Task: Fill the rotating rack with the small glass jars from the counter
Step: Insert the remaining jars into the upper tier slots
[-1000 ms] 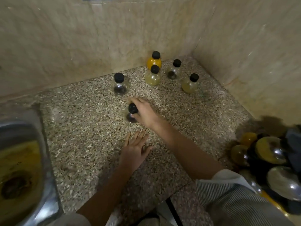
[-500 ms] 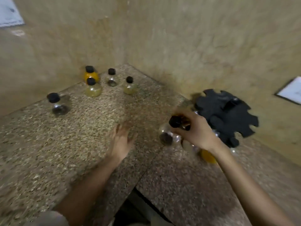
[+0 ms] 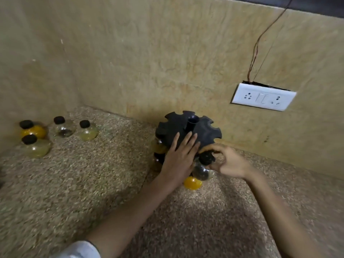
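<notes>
The black rotating rack (image 3: 204, 130) stands on the speckled counter against the wall, its top disc cut with notches. My left hand (image 3: 179, 157) lies flat against the rack's near side, fingers spread. My right hand (image 3: 226, 162) grips a small clear glass jar (image 3: 202, 171) with a black cap at the rack's front edge. A yellow jar (image 3: 192, 183) hangs low in the rack beneath it, and another jar (image 3: 158, 148) shows on the rack's left. Several black-capped jars stand at the far left: an orange one (image 3: 34, 130), a pale one (image 3: 37, 147), a clear one (image 3: 64, 127), a yellowish one (image 3: 88, 132).
The granite counter (image 3: 83, 183) meets tiled walls in a corner behind the loose jars. A white socket and switch plate (image 3: 263, 96) sits on the wall right of the rack, with thin wires (image 3: 258, 45) running up from it.
My view swung right from the corner to the rack. My right hand carried the clear jar from the counter to the rack's edge. My left hand left the counter and now rests on the rack.
</notes>
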